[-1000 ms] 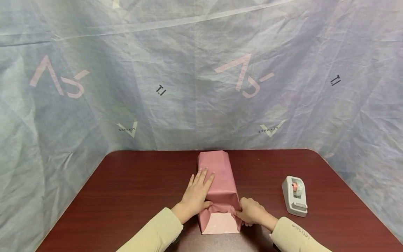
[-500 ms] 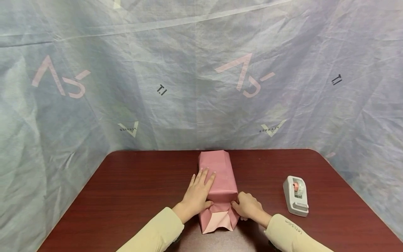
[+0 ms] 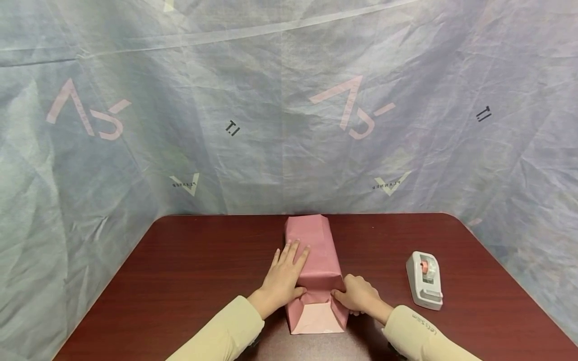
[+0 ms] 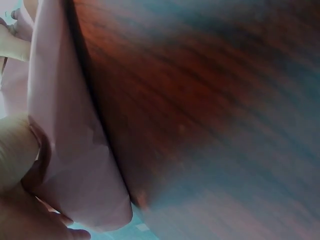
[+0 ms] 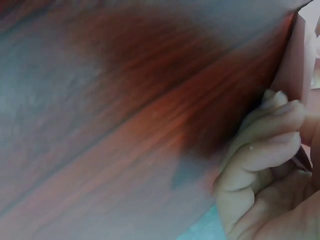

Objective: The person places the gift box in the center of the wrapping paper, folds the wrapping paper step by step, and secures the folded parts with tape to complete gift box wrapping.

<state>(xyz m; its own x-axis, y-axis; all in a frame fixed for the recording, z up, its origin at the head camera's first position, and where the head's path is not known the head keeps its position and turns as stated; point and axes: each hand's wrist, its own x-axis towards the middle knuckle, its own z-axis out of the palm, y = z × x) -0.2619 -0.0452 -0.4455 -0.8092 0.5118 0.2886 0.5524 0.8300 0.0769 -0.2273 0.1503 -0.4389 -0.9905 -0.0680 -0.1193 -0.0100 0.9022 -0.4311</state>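
A: What takes up most of the view?

B: A creased grey-blue fabric backdrop (image 3: pixel 289 165), printed with mirrored lettering and running out of frame at the top and both sides. Below it is a dark red wood-grain table (image 3: pixel 212 260), its near side cut off by the bottom of the head view.

A: And on the table?

B: A long pink paper-wrapped parcel (image 3: pixel 319 260), lying lengthwise near the middle, one end toward the person. Whatever is inside is hidden by the wrapping.

A: Whose arms are those?

B: One person's, in cream sleeves (image 3: pixel 221 328), both cut off at the lower edge. Small lettering on the right one is hard to read.

A: How do the hands sit?

B: The left hand (image 3: pixel 281 278) lies flat on top, fingers spread. The right hand (image 3: pixel 360 296) pinches the folded paper at the near right corner, thumb above, other fingers curled outside; its fingertips are hidden from the head camera. Between them, a paler end flap (image 3: pixel 317 319) points toward the person.

A: Anything smaller?

B: A white tape dispenser (image 3: pixel 424 287), well to the right, holding a tape roll (image 3: pixel 431 269) partly hidden by its housing.
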